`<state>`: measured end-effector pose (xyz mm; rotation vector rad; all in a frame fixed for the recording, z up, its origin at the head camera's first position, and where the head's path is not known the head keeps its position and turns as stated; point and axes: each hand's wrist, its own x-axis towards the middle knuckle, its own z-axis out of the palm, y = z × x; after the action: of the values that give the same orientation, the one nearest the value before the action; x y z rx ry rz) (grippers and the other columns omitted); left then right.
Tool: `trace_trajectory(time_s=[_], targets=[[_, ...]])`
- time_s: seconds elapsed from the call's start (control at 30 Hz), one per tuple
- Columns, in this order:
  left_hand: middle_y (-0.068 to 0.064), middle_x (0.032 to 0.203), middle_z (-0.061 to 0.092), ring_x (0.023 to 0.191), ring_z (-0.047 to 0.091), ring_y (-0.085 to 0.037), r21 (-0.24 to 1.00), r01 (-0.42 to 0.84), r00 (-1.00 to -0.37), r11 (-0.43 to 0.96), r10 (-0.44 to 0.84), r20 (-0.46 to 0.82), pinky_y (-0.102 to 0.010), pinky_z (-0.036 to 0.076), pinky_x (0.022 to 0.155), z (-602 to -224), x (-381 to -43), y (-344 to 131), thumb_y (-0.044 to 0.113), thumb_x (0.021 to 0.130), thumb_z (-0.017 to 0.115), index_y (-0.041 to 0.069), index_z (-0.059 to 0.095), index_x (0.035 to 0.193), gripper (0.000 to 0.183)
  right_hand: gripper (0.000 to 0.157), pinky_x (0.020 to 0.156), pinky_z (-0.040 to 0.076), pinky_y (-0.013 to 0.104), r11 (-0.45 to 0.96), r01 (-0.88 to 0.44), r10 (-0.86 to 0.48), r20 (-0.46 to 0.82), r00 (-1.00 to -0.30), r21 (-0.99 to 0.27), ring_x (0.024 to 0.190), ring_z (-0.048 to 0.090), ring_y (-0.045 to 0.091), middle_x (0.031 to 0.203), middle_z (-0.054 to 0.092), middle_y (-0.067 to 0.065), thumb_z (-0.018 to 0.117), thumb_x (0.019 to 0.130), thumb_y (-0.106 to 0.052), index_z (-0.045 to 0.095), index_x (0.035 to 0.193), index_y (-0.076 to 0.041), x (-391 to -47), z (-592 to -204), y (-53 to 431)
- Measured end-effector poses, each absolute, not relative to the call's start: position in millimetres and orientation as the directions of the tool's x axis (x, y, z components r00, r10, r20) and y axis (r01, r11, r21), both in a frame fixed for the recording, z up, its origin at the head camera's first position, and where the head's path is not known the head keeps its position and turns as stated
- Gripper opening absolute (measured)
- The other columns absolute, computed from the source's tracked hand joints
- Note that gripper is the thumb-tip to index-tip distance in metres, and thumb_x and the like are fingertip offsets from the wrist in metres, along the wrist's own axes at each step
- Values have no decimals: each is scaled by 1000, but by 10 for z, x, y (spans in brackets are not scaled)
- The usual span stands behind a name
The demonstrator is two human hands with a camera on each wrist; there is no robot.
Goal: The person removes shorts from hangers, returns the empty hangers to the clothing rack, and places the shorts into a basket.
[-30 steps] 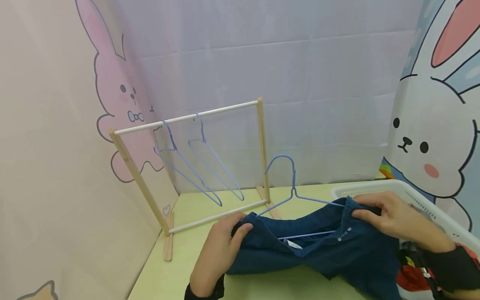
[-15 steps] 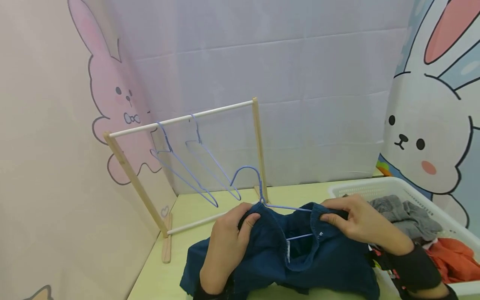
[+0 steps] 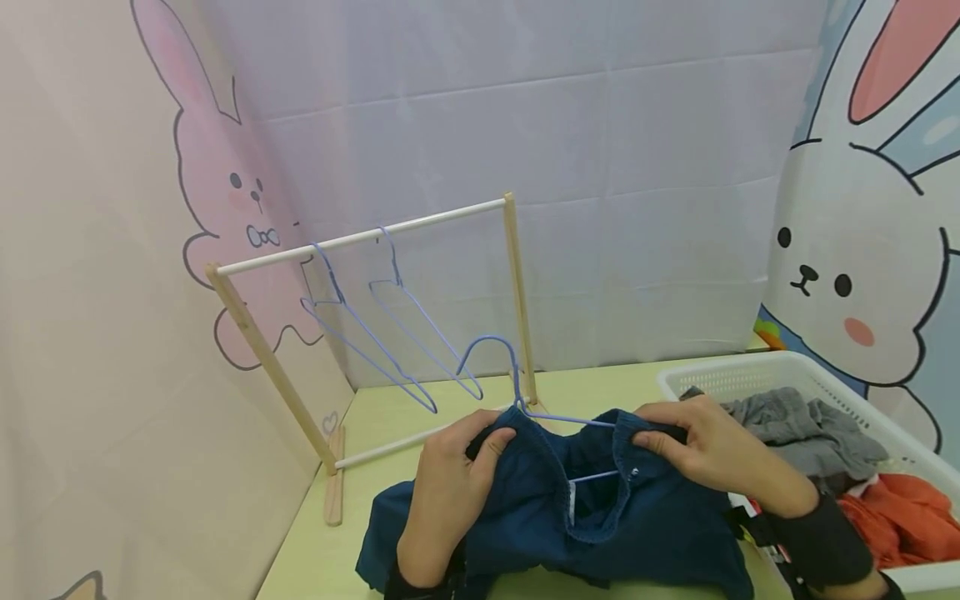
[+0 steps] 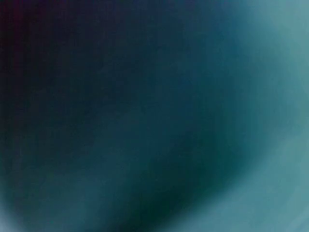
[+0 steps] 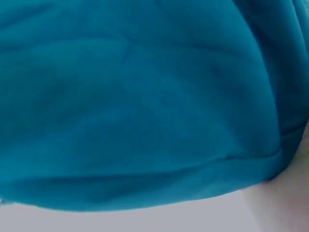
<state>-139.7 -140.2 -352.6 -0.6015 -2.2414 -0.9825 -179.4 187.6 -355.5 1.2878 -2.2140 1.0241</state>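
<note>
A dark blue shirt [image 3: 540, 525] spreads low over the table front in the head view, its neckline facing up. Inside its neck sits a light purple wire hanger [image 3: 516, 367], hook standing out above the collar. My left hand [image 3: 453, 487] pinches the collar's left side between thumb and fingers. On the opposite side, my right hand [image 3: 705, 446] pinches the collar and shoulder cloth. Most of the hanger's arms are hidden by the fabric. Blurred dark cloth fills the left wrist view; the right wrist view shows the shirt's hemmed edge [image 5: 145, 183] up close.
A wooden rack [image 3: 517, 300] with a white top bar [image 3: 442, 219] stands behind to the left. Two purple hangers [image 3: 367, 333] hang from it. At right, a white basket [image 3: 731, 375] contains grey clothes [image 3: 817, 433] and an orange garment [image 3: 900, 517].
The shirt and hanger have shifted left, and the hands have come closer together. The hanger's left arm has gone under the collar. Over the last half second little has moved.
</note>
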Motion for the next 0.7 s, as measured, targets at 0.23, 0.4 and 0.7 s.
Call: trace_trajectory(time_s=[0.23,0.4,0.7], targets=[[4,110,77,105,73,-10,513,641,-697,571,155,700,-34,59,89,-3507,-1423,-1465,29,97,73,16,80,112,20,32,55,42,22,377,-798,-544,584,-602,-471,60,47,-4,73,53,-21,68,96,2,75,114,-23,-1736,-3565,1960],[8,110,77,104,72,-8,524,640,-700,562,143,700,-33,60,88,-3502,-1429,-1541,27,96,74,18,79,113,19,30,51,37,22,396,-773,-483,604,-634,-495,57,41,-3,67,44,-16,67,95,6,77,110,-18,-1725,-3615,2092],[6,106,77,99,73,-9,519,658,-675,546,122,728,-33,60,84,-3456,-1452,-1657,23,95,76,17,80,112,18,27,53,36,24,547,-643,-307,586,-750,-536,61,49,3,68,43,-20,65,99,1,71,94,-24,-1564,-3738,2336]])
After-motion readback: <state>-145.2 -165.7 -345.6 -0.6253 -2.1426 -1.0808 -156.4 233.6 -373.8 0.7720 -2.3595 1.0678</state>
